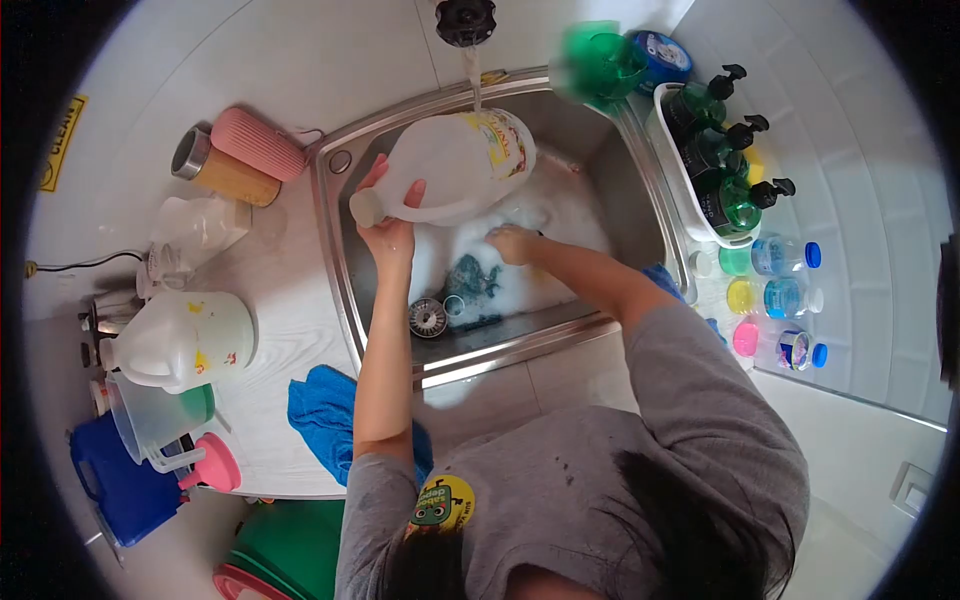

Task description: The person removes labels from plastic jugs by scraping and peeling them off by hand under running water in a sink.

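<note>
My left hand (390, 222) is wrapped round the handle of a large translucent plastic jug (450, 160), tilted on its side over the sink (590, 165). The jug has a white cap and a yellow printed label. Water runs from the faucet (466, 22) onto it. Below the jug, my right hand (515, 244) is down in white suds with its fingers curled; whatever they hold is hidden. A dark teal scrubbing mesh (468, 280) lies in the foam, close to a metal drain strainer (428, 318) and a small clear ring (454, 306).
At left stand another jug (195, 340), a pink ribbed bottle (258, 143), a tumbler (220, 170) and a pink funnel (217, 463). A blue cloth (325, 410) lies by the sink. At right are a white basket (690, 190) of pump bottles and several small bottles (785, 257).
</note>
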Demonstrator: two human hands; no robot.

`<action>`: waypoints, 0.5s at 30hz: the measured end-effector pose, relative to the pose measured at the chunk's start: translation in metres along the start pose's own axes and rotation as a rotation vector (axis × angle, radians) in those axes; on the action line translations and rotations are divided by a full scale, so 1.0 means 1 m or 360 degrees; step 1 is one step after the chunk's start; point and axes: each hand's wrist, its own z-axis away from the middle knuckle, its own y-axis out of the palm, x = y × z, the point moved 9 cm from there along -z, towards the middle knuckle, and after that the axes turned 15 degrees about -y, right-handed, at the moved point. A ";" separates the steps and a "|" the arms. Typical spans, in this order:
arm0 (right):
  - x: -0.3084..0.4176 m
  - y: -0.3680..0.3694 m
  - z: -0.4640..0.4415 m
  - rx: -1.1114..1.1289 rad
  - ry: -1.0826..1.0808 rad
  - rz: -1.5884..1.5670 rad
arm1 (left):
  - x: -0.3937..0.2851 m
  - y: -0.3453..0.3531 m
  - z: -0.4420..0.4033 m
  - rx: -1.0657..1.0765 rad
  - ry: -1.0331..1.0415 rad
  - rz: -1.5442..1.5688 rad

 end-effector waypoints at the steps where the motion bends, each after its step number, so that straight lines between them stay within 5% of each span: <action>1: 0.001 0.002 0.002 0.0062 -0.0013 -0.0175 | 0.002 0.001 0.000 0.0005 0.0003 -0.0010; 7: 0.030 0.002 0.065 0.0931 0.0115 -0.0616 | 0.028 0.003 -0.001 0.0043 -0.0160 0.0134; 10: 0.039 -0.036 0.052 0.0798 -0.0056 -0.0589 | 0.031 0.006 0.005 0.0026 -0.0182 0.0113; 12: -0.009 -0.030 0.021 0.0531 0.0484 -0.0085 | 0.031 0.012 0.006 0.0034 -0.0189 0.0085; 15: -0.029 0.010 -0.011 0.0257 0.0237 0.0201 | 0.036 0.013 0.005 0.0057 -0.0133 0.0071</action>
